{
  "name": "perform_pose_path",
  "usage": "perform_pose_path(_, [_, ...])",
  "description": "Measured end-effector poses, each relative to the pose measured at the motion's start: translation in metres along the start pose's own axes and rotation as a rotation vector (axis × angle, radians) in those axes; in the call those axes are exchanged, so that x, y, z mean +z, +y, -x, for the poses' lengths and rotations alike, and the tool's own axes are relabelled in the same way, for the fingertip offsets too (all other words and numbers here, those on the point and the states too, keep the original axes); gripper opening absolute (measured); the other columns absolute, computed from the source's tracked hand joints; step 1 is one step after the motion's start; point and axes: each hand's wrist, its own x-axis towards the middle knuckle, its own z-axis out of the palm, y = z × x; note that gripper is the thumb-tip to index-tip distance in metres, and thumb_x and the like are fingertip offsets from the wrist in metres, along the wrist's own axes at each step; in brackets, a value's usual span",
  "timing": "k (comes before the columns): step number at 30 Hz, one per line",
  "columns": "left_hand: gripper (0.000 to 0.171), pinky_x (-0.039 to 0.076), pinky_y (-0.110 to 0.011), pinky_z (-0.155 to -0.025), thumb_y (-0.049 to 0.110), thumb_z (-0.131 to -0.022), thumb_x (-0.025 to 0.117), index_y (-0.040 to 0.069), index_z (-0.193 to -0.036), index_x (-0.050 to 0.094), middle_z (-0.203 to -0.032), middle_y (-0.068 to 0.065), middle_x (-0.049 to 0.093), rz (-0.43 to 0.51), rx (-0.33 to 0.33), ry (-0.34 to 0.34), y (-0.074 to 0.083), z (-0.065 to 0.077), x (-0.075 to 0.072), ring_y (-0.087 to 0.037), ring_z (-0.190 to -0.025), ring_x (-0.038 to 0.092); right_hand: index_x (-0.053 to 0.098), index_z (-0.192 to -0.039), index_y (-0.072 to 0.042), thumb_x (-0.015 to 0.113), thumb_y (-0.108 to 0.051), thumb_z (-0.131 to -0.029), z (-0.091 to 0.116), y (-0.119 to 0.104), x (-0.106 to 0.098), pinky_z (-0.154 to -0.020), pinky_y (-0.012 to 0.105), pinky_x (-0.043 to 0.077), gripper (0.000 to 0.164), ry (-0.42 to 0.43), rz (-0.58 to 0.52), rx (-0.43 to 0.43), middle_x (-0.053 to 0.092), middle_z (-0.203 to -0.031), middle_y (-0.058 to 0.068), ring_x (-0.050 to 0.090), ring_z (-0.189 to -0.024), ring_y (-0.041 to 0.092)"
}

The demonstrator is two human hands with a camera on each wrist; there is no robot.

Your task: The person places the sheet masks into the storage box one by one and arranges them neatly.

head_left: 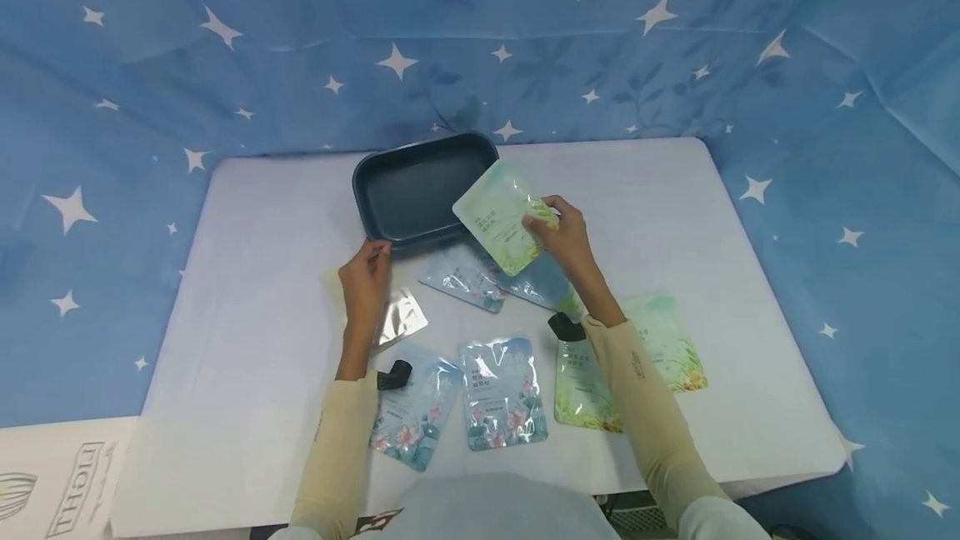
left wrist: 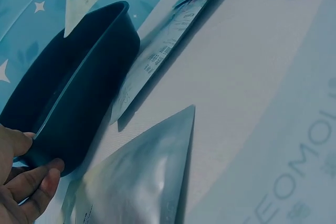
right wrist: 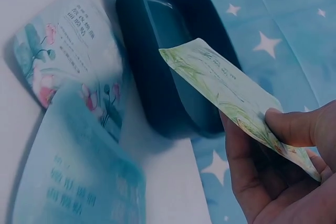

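My right hand (head_left: 564,237) pinches a green face mask packet (head_left: 498,219) between thumb and fingers, tilted over the right side of a dark blue plastic basin (head_left: 362,200). In the right wrist view the packet (right wrist: 226,85) overlaps the basin's opening. With thumb and fingers, my left hand (head_left: 366,282) grips the basin's near left corner; the thumb lies at the rim in the left wrist view. Beside the basin's near wall lie a blue floral packet (head_left: 463,275) and a second blue packet (head_left: 542,280), partly hidden behind the green one.
A shiny silver packet (head_left: 402,317) lies by my left wrist. Nearer the body are two blue floral packets (head_left: 506,394) and two green packets (head_left: 667,344), partly covered by my right sleeve (head_left: 652,390). A star-patterned blue curtain (head_left: 450,15) hangs behind the white table (head_left: 258,315).
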Motion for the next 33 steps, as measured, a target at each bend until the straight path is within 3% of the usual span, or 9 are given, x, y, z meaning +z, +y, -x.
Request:
perform_pose_path(8, [0.022, 0.059, -0.037, -0.091, 0.018, -0.099, 0.057, 0.002, -0.11, 0.068, -0.133, -0.027, 0.057, -0.012, 0.001, -0.004, -0.002, 0.003, 0.0, -0.033, -0.106, 0.069, 0.062, -0.119, -0.001, 0.068, -0.015, -0.092, -0.021, -0.015, 0.022, -0.076, 0.025, 0.045, 0.031, -0.063, 0.12, -0.03, 0.067, -0.107, 0.02, 0.058, -0.083, 0.019])
perform_pose_path(13, [0.02, 0.059, -0.039, -0.09, 0.014, -0.098, 0.059, 0.0, -0.108, 0.068, -0.133, -0.03, 0.054, -0.009, 0.018, 0.001, -0.002, 0.006, 0.0, -0.036, -0.104, 0.069, 0.057, -0.125, 0.001, 0.062, -0.015, -0.096, -0.031, -0.021, 0.032, -0.069, 0.022, 0.051, 0.033, -0.152, 0.067, 0.036, 0.063, -0.107, 0.019, 0.059, -0.08, 0.016])
perform_pose_path(17, [0.02, 0.059, -0.037, -0.088, 0.015, -0.099, 0.058, -0.001, -0.107, 0.068, -0.13, -0.031, 0.057, -0.022, 0.033, 0.0, -0.003, 0.004, 0.0, -0.036, -0.104, 0.069, 0.05, -0.133, 0.001, 0.056, -0.013, -0.1, -0.035, -0.024, 0.039, -0.072, 0.039, 0.063, 0.036, -0.231, -0.007, 0.067, 0.061, -0.108, 0.021, 0.063, -0.077, 0.015])
perform_pose_path(20, [0.02, 0.059, -0.036, -0.088, 0.015, -0.099, 0.058, 0.0, -0.106, 0.068, -0.125, -0.03, 0.061, -0.029, 0.045, 0.003, -0.004, 0.002, 0.0, -0.035, -0.104, 0.069, 0.045, -0.137, 0.0, 0.052, -0.012, -0.101, -0.036, -0.025, 0.044, -0.078, 0.053, 0.061, 0.039, -0.278, -0.04, 0.082, 0.06, -0.107, 0.022, 0.065, -0.073, 0.015])
perform_pose_path(23, [0.02, 0.059, -0.037, -0.088, 0.014, -0.099, 0.058, -0.001, -0.106, 0.068, -0.125, -0.03, 0.061, -0.025, 0.057, 0.004, -0.003, 0.002, -0.001, -0.036, -0.104, 0.069, 0.043, -0.14, -0.003, 0.051, -0.014, -0.102, -0.037, -0.024, 0.048, -0.078, 0.059, 0.058, 0.041, -0.305, -0.062, 0.099, 0.059, -0.104, 0.02, 0.064, -0.067, 0.013])
perform_pose_path(28, [0.019, 0.059, -0.039, -0.087, 0.012, -0.098, 0.059, -0.003, -0.105, 0.068, -0.128, -0.032, 0.057, -0.027, 0.077, 0.008, -0.003, 0.003, -0.001, -0.037, -0.103, 0.069, 0.037, -0.144, -0.003, 0.049, -0.018, -0.103, -0.037, -0.021, 0.052, -0.073, 0.055, 0.06, 0.045, -0.344, -0.1, 0.108, 0.057, -0.102, 0.019, 0.065, -0.062, 0.012])
perform_pose_path(33, [0.018, 0.06, -0.042, -0.086, 0.011, -0.098, 0.059, -0.004, -0.104, 0.067, -0.126, -0.029, 0.061, -0.023, 0.1, 0.01, -0.002, 0.003, -0.003, -0.038, -0.101, 0.069, 0.031, -0.146, -0.004, 0.054, -0.018, -0.101, -0.037, -0.023, 0.056, -0.068, 0.047, 0.063, 0.053, -0.366, -0.144, 0.128, 0.054, -0.106, 0.018, 0.066, -0.066, 0.015])
